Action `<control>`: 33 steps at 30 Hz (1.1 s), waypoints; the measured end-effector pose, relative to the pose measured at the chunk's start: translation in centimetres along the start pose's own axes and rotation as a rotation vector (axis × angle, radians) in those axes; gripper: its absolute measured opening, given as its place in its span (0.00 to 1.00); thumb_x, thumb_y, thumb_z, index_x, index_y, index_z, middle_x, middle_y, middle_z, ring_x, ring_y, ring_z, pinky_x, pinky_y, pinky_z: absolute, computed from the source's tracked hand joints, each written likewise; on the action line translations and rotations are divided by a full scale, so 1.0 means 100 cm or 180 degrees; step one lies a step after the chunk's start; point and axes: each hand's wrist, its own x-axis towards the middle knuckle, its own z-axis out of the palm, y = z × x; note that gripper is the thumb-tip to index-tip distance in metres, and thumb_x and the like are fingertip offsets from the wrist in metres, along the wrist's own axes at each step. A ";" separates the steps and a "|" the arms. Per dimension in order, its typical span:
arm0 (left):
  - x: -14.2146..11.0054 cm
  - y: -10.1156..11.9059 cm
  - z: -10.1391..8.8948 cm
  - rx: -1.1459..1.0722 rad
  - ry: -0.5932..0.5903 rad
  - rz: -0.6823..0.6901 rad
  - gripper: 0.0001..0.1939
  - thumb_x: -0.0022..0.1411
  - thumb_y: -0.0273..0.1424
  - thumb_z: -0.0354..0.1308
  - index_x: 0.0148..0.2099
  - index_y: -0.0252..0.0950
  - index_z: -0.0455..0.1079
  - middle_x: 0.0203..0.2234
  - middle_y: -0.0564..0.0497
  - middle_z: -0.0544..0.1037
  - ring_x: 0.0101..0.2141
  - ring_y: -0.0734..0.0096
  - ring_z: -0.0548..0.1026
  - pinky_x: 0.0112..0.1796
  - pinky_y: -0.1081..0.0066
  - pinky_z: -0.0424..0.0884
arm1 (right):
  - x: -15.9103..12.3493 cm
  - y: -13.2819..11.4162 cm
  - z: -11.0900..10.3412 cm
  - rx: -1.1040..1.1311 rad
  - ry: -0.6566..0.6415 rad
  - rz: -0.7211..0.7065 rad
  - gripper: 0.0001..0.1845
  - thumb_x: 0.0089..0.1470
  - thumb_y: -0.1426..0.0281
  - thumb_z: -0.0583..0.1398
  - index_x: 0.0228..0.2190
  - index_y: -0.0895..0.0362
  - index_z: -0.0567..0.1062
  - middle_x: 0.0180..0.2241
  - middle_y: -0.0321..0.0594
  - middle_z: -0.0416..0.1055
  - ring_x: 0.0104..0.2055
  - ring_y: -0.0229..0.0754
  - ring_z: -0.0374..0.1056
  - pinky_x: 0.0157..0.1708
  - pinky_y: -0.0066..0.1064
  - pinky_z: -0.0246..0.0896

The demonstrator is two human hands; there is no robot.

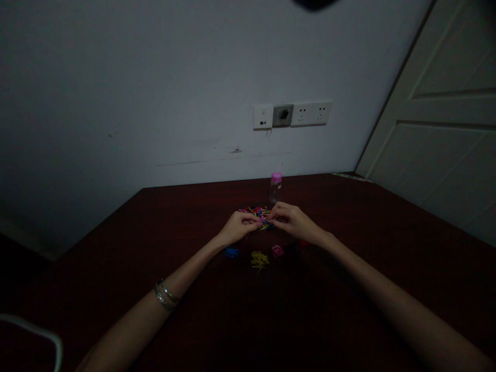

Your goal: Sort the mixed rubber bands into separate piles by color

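A pile of small mixed-colour rubber bands (pixel 254 210) lies on the dark red table, partly hidden by my hands. At its left side my left hand (pixel 237 227) is closed in a pinch, with a small pink rubber band (pixel 261 220) at its fingertips. My right hand (pixel 291 219) reaches in from the other side, its thumb and fingers drawn together at the pile; what they hold is too small to make out. Nearer me are sorted heaps: blue bands (pixel 231 252), yellow bands (pixel 259 260) and pink bands (pixel 277 251). Something red (pixel 303 243) shows dimly under my right wrist.
Behind the pile stands a clear bottle (pixel 275 191) with a pink lid. The table (pixel 186 206) meets a pale wall with a row of sockets (pixel 292 114). A panelled door (pixel 437 155) is at the right, and a white cable (pixel 39 330) at the lower left.
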 end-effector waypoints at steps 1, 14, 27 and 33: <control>0.001 -0.001 -0.001 0.0033 0.0023 0.0000 0.12 0.49 0.34 0.59 0.31 0.28 0.75 0.18 0.52 0.72 0.19 0.78 0.64 0.21 0.78 0.57 | 0.000 0.001 0.000 0.0003 0.0013 -0.0019 0.06 0.53 0.72 0.57 0.32 0.56 0.74 0.32 0.39 0.66 0.33 0.37 0.64 0.33 0.29 0.60; 0.003 -0.014 -0.009 0.0700 0.0188 0.0223 0.29 0.48 0.25 0.59 0.54 0.29 0.61 0.21 0.57 0.70 0.20 0.80 0.63 0.23 0.78 0.59 | -0.001 0.010 -0.002 -0.0025 0.0005 0.0124 0.06 0.52 0.71 0.57 0.31 0.57 0.75 0.31 0.39 0.66 0.32 0.37 0.64 0.33 0.30 0.60; -0.003 0.007 -0.008 0.1078 0.0004 0.0812 0.10 0.54 0.29 0.56 0.38 0.32 0.74 0.23 0.52 0.71 0.23 0.78 0.63 0.25 0.77 0.59 | -0.001 0.011 0.002 0.0011 -0.0198 0.0075 0.05 0.51 0.71 0.57 0.31 0.57 0.74 0.32 0.39 0.66 0.33 0.37 0.65 0.33 0.30 0.61; -0.004 0.007 -0.006 0.1126 0.0051 0.0829 0.08 0.53 0.27 0.56 0.35 0.33 0.75 0.23 0.51 0.73 0.23 0.77 0.65 0.26 0.77 0.60 | -0.001 0.008 0.001 0.0056 -0.0228 0.0029 0.06 0.52 0.71 0.57 0.31 0.57 0.74 0.31 0.39 0.66 0.33 0.37 0.64 0.33 0.30 0.60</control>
